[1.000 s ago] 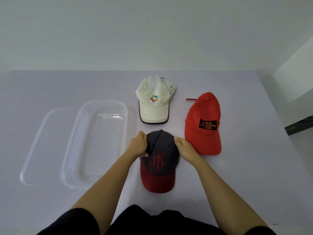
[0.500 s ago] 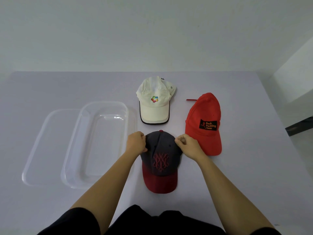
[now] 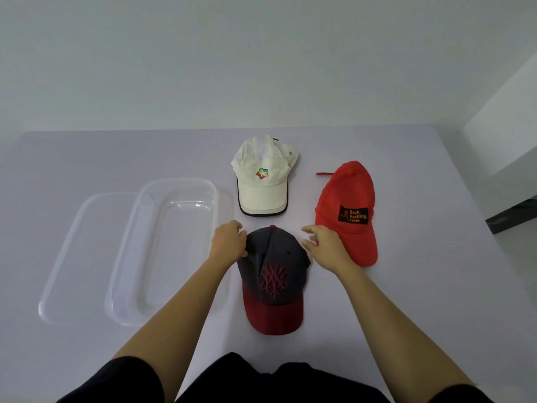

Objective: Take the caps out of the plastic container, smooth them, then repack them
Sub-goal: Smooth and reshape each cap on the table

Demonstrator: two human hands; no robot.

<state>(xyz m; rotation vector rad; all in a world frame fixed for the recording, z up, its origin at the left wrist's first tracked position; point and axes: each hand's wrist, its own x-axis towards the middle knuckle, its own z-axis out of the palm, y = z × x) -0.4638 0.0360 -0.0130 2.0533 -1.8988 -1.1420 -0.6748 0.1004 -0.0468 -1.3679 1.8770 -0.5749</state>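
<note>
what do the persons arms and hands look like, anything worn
Both forearms are bare, with short black sleeves showing at the bottom edge. The left hand and right hand wear no gloves; no rings or watch are visible. One right fingertip seems to have a red nail.

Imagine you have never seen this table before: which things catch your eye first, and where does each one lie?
Three caps stand out on the pale table: a white cap at the back, a bright red cap to the right, and a dark cap with a red brim nearest the person. The left hand grips that dark cap's crown, while the right hand hovers beside it with spread fingers. An empty clear plastic container sits to the left.
</note>
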